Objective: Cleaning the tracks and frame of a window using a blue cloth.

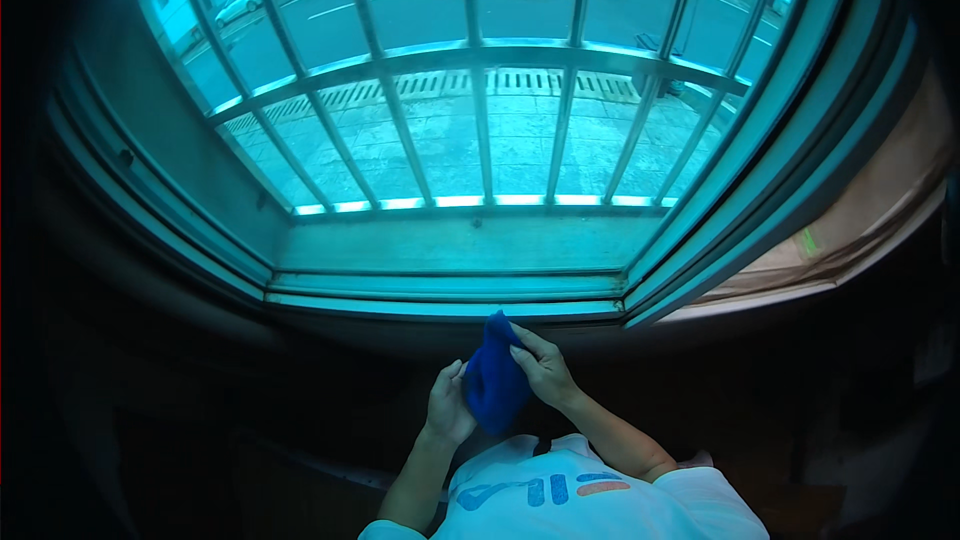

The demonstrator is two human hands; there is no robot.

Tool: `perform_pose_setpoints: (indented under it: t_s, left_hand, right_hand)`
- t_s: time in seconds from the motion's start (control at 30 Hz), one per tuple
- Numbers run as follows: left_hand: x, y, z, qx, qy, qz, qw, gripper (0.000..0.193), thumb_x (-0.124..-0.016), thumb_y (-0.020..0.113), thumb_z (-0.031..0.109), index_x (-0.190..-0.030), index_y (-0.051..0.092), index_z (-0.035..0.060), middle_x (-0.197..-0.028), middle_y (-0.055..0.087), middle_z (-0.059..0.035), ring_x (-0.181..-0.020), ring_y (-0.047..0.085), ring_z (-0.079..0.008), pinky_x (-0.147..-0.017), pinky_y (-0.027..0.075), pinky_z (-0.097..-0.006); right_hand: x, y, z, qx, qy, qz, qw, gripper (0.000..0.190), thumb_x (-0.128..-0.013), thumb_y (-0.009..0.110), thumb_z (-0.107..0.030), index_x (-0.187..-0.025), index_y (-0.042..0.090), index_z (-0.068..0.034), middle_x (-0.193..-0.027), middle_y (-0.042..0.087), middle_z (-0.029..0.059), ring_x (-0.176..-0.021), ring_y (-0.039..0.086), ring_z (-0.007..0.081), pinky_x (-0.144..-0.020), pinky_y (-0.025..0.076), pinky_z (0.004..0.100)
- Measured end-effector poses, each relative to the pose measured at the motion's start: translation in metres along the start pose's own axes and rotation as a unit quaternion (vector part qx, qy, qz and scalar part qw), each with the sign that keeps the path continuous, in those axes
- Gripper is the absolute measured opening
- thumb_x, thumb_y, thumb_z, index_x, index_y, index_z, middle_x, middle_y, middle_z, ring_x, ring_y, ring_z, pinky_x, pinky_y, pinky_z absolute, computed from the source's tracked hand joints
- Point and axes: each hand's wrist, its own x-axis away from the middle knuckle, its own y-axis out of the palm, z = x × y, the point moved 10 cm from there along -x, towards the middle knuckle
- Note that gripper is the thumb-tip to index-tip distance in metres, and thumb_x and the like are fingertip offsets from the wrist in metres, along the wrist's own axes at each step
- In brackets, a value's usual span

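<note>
A blue cloth [495, 382] hangs folded between my two hands, just in front of the window sill. My right hand [546, 367] pinches its upper right edge between thumb and fingers. On the other side, my left hand [450, 403] holds the cloth's left edge, thumb up; part of its fingers is hidden behind the cloth. The top corner of the cloth overlaps the near edge of the window track [442, 307] in the picture; whether it touches cannot be told.
Metal security bars [480, 56] stand beyond the sill ledge [465, 240]. A sliding window frame [750, 187] runs along the right, with a brownish panel [862, 202] beside it. Outside lie a paved walkway [450, 142] and a road [420, 0] with a parked white car [238, 4].
</note>
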Motion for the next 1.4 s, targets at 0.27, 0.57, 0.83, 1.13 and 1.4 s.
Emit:
perform_pose_setpoints:
  t_s: [0.27, 0.57, 0.83, 1.13, 1.4]
  left_hand:
    - [0.053, 0.008, 0.055, -0.003, 0.165, 0.025, 0.986, 0.051, -0.089, 0.048, 0.029, -0.132, 0.047, 0.0005, -0.128, 0.054, -0.0157, -0.12, 0.051, -0.0275, -0.106, 0.038, -0.0435]
    - [0.064, 0.024, 0.062, 0.045, 0.226, 0.013, 0.973, 0.05, -0.087, 0.05, 0.03, -0.129, 0.048, 0.0017, -0.124, 0.057, -0.0146, -0.117, 0.054, -0.0284, -0.104, 0.04, -0.0436]
    - [0.059, 0.0, 0.047, 0.072, 0.229, 0.039, 0.97, 0.046, -0.09, 0.047, 0.027, -0.127, 0.049, 0.002, -0.121, 0.058, -0.0137, -0.113, 0.056, -0.0246, -0.102, 0.041, -0.0413]
    - [0.054, 0.036, 0.027, 0.076, 0.145, -0.051, 0.985, 0.049, -0.093, 0.044, 0.032, -0.132, 0.046, 0.0013, -0.123, 0.057, -0.0128, -0.114, 0.055, -0.0225, -0.103, 0.039, -0.0393]
    - [0.081, 0.027, 0.054, -0.039, 0.224, -0.086, 0.97, 0.075, -0.087, 0.058, 0.047, -0.14, 0.036, -0.0015, -0.132, 0.05, -0.0125, -0.123, 0.048, -0.02, -0.106, 0.036, -0.0385]
  right_hand:
    - [0.03, 0.046, 0.026, -0.438, 0.238, -0.104, 0.86, 0.044, -0.097, 0.048, -0.019, -0.139, 0.042, -0.007, -0.126, 0.057, 0.0077, -0.116, 0.057, 0.018, -0.097, 0.048, 0.0377]
    - [0.074, 0.066, 0.038, -0.484, 0.324, -0.172, 0.794, 0.045, -0.094, 0.055, -0.028, -0.134, 0.043, -0.009, -0.114, 0.059, 0.0052, -0.104, 0.059, 0.0164, -0.093, 0.046, 0.0347]
    - [0.071, 0.006, -0.004, -0.157, 0.044, -0.121, 0.979, 0.018, -0.074, 0.076, 0.001, -0.089, 0.068, -0.004, -0.099, 0.063, 0.0064, -0.093, 0.061, 0.017, -0.087, 0.045, 0.0297]
    - [0.024, -0.022, -0.116, -0.159, -0.266, 0.03, 0.95, 0.014, -0.078, 0.075, -0.008, -0.092, 0.073, -0.008, -0.133, 0.05, 0.0194, -0.124, 0.048, 0.0257, -0.098, 0.041, 0.0362]
    - [-0.008, 0.083, -0.076, -0.421, 0.047, -0.206, 0.882, 0.039, -0.093, 0.059, -0.017, -0.131, 0.053, -0.008, -0.135, 0.05, 0.0165, -0.127, 0.047, 0.0331, -0.104, 0.043, 0.049]
